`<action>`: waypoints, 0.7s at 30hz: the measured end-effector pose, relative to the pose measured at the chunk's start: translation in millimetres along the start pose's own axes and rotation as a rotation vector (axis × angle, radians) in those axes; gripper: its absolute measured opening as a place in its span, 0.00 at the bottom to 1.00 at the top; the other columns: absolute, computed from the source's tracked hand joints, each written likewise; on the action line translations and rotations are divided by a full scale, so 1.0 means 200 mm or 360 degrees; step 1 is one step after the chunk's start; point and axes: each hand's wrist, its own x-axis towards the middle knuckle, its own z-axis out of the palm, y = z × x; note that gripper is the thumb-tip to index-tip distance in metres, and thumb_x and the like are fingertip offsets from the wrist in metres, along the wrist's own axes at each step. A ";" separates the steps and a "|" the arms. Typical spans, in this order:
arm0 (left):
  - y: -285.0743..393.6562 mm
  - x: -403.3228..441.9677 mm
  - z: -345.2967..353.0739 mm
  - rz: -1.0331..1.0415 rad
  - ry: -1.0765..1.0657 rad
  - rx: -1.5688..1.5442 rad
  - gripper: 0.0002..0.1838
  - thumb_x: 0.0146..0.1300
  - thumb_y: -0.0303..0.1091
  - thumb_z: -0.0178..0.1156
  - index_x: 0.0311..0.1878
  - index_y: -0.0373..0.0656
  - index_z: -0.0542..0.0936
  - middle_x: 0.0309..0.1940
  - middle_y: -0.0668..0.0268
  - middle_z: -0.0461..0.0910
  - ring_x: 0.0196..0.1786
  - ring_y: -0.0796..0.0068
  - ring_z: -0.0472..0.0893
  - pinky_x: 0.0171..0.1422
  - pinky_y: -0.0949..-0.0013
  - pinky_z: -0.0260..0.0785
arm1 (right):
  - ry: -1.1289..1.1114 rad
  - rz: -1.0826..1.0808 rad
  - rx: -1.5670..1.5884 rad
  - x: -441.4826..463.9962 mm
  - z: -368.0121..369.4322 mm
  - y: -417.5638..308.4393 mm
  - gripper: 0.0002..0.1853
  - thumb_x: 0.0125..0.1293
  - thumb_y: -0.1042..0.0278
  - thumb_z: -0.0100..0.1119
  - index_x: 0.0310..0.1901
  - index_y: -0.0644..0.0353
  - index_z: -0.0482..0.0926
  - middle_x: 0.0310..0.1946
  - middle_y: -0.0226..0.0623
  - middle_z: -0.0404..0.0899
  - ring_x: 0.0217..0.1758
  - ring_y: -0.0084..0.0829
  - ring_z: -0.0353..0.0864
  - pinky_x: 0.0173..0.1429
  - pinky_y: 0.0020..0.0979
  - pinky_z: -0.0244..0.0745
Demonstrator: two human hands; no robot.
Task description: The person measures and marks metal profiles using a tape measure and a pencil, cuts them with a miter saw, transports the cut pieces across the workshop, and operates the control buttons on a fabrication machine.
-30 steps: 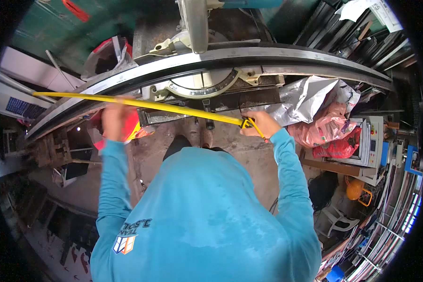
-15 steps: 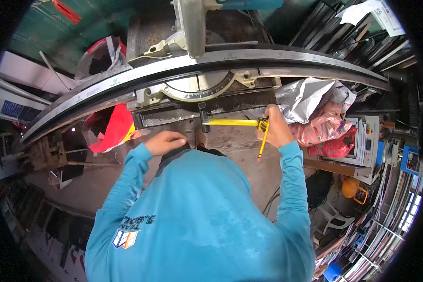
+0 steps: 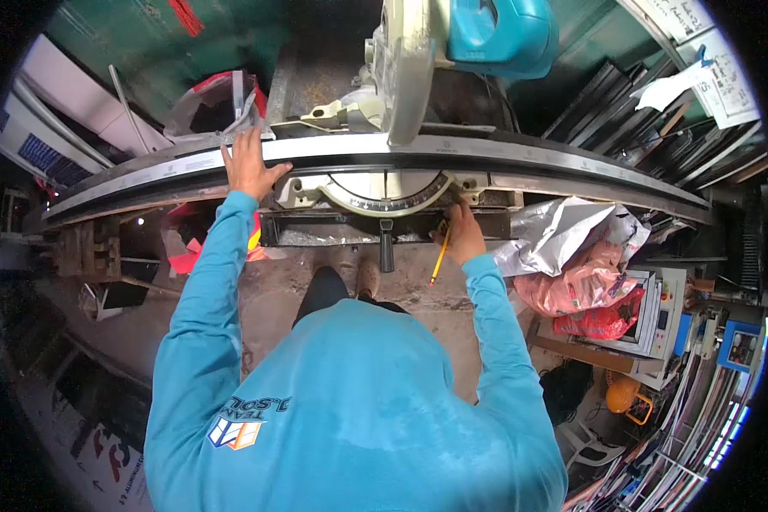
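Note:
A long white-faced profile [image 3: 333, 148] lies across the miter saw [image 3: 414, 81], over its round base with the scale [image 3: 384, 189]. My left hand [image 3: 252, 164] rests on the profile left of the blade guard, fingers spread. At the front edge of the saw base, on the right, is my right hand [image 3: 461, 235] with its fingers closed. A yellow pencil [image 3: 439, 258] sticks out of it, pointing down. Something dark and yellow shows by its fingertips, perhaps the tape measure; no tape blade is seen extended.
A silver and pink plastic bag [image 3: 563, 247] sits right of the saw. Another bag [image 3: 222, 107] is behind the profile at left. Dark bars [image 3: 602, 102] lean at the back right. The saw's handle [image 3: 386, 247] juts forward. An orange helmet-like object [image 3: 623, 395] is at lower right.
The long yellow tape has retracted. My left hand has moved from near my body up onto the profile. My right hand has moved left, to the saw base. The view has shifted.

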 end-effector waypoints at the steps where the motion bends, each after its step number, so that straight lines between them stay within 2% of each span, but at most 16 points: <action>1: 0.00 0.02 -0.02 -0.0002 -0.0055 0.0014 0.46 0.42 0.52 0.75 0.64 0.42 0.68 0.65 0.55 0.65 0.68 0.54 0.63 0.72 0.40 0.47 | 0.0003 -0.0004 -0.0005 0.02 -0.03 -0.02 0.28 0.51 0.60 0.70 0.47 0.67 0.68 0.57 0.57 0.66 0.51 0.59 0.74 0.53 0.46 0.73; 3: 0.00 0.06 -0.04 -0.0006 -0.0176 0.0035 0.48 0.39 0.55 0.75 0.63 0.44 0.70 0.62 0.60 0.72 0.66 0.60 0.68 0.72 0.39 0.47 | -0.0020 0.0118 0.0018 0.04 -0.10 -0.04 0.17 0.58 0.62 0.64 0.42 0.64 0.72 0.42 0.51 0.76 0.45 0.56 0.77 0.48 0.46 0.74; 4: -0.01 0.06 -0.04 0.0032 -0.0080 0.0019 0.47 0.36 0.57 0.76 0.61 0.46 0.73 0.57 0.63 0.77 0.63 0.63 0.71 0.73 0.42 0.47 | 0.0141 0.0175 -0.0019 0.04 -0.12 -0.02 0.11 0.63 0.64 0.59 0.43 0.60 0.75 0.31 0.46 0.79 0.40 0.54 0.79 0.42 0.46 0.74; 5: -0.01 0.08 -0.04 0.0035 -0.0087 0.0016 0.47 0.36 0.57 0.76 0.61 0.46 0.73 0.57 0.63 0.77 0.63 0.63 0.71 0.73 0.42 0.47 | 0.0138 0.0181 -0.0022 0.06 -0.16 0.01 0.11 0.63 0.64 0.59 0.43 0.60 0.75 0.31 0.46 0.79 0.40 0.54 0.79 0.42 0.46 0.74; 7: -0.02 0.11 -0.06 0.0022 -0.0195 -0.0016 0.45 0.36 0.58 0.75 0.59 0.49 0.75 0.56 0.63 0.78 0.62 0.62 0.72 0.72 0.45 0.48 | 0.0287 0.0496 0.0371 0.12 -0.27 0.06 0.14 0.65 0.58 0.57 0.43 0.61 0.74 0.37 0.52 0.78 0.41 0.57 0.78 0.39 0.49 0.72; 9: -0.09 0.15 0.02 0.0122 -0.0035 0.0006 0.43 0.35 0.59 0.75 0.58 0.50 0.77 0.56 0.65 0.78 0.62 0.63 0.72 0.72 0.49 0.49 | 0.0590 0.0228 0.0043 0.22 -0.37 0.20 0.15 0.66 0.56 0.57 0.47 0.59 0.75 0.36 0.52 0.79 0.38 0.57 0.78 0.35 0.47 0.73; 10: -0.08 0.18 0.01 0.0139 0.0024 0.0022 0.40 0.35 0.59 0.75 0.53 0.50 0.80 0.52 0.65 0.79 0.60 0.63 0.73 0.70 0.51 0.52 | 0.0641 0.0140 -0.0079 0.29 -0.41 0.29 0.18 0.66 0.55 0.57 0.50 0.58 0.74 0.41 0.53 0.79 0.42 0.57 0.78 0.40 0.47 0.74; 11: -0.06 0.18 -0.01 0.0140 0.0018 0.0019 0.40 0.35 0.59 0.75 0.53 0.50 0.80 0.52 0.65 0.79 0.60 0.63 0.73 0.70 0.51 0.52 | 0.0692 0.0054 -0.0203 0.34 -0.44 0.38 0.21 0.65 0.53 0.57 0.54 0.58 0.74 0.45 0.54 0.79 0.46 0.56 0.78 0.44 0.48 0.74; 13: -0.04 0.20 -0.07 0.0006 -0.0358 0.0087 0.37 0.36 0.60 0.74 0.48 0.48 0.80 0.51 0.63 0.79 0.59 0.60 0.73 0.64 0.51 0.57 | 0.0638 0.0052 -0.0521 0.45 -0.53 0.46 0.23 0.62 0.56 0.62 0.55 0.61 0.73 0.56 0.50 0.75 0.59 0.52 0.73 0.59 0.44 0.69; 14: -0.07 0.18 -0.03 0.0105 -0.0164 0.0072 0.34 0.35 0.61 0.74 0.43 0.48 0.81 0.44 0.64 0.80 0.55 0.60 0.74 0.62 0.52 0.58 | 0.0642 0.0009 -0.0506 0.50 -0.56 0.48 0.33 0.57 0.49 0.65 0.59 0.61 0.70 0.63 0.47 0.69 0.67 0.51 0.65 0.67 0.51 0.60; 15: -0.07 0.19 -0.04 0.0115 -0.0160 0.0075 0.34 0.35 0.61 0.74 0.43 0.48 0.81 0.44 0.64 0.80 0.55 0.60 0.74 0.62 0.52 0.58 | 0.0651 0.0016 -0.0504 0.53 -0.56 0.49 0.33 0.57 0.49 0.65 0.59 0.61 0.70 0.63 0.47 0.69 0.67 0.51 0.65 0.67 0.51 0.60; 17: -0.05 0.20 -0.06 0.0011 -0.0318 0.0092 0.34 0.35 0.61 0.74 0.41 0.48 0.81 0.42 0.64 0.81 0.53 0.60 0.75 0.61 0.53 0.58 | 0.0279 0.0258 -0.0803 0.56 -0.57 0.51 0.43 0.52 0.34 0.63 0.64 0.54 0.69 0.66 0.42 0.67 0.73 0.43 0.60 0.70 0.62 0.49; 18: -0.09 0.20 -0.02 0.0108 -0.0190 0.0050 0.31 0.34 0.62 0.74 0.37 0.48 0.82 0.38 0.64 0.82 0.49 0.59 0.77 0.58 0.54 0.60 | 0.0301 0.0265 -0.0826 0.59 -0.53 0.59 0.45 0.48 0.29 0.61 0.63 0.53 0.70 0.66 0.37 0.69 0.72 0.41 0.61 0.69 0.68 0.45; 19: -0.07 0.21 -0.03 0.0109 -0.0194 0.0047 0.31 0.34 0.62 0.74 0.37 0.48 0.82 0.38 0.64 0.82 0.49 0.59 0.77 0.58 0.54 0.60 | 0.0298 0.0267 -0.0828 0.59 -0.53 0.60 0.45 0.48 0.29 0.61 0.63 0.53 0.70 0.66 0.37 0.69 0.72 0.41 0.61 0.69 0.68 0.45; 21: -0.07 0.22 -0.07 0.0054 -0.0292 0.0003 0.30 0.34 0.62 0.74 0.34 0.48 0.82 0.35 0.63 0.82 0.47 0.59 0.77 0.55 0.54 0.61 | 0.0356 0.0242 -0.0873 0.58 -0.51 0.58 0.42 0.47 0.34 0.65 0.62 0.50 0.71 0.63 0.40 0.71 0.70 0.45 0.64 0.66 0.64 0.54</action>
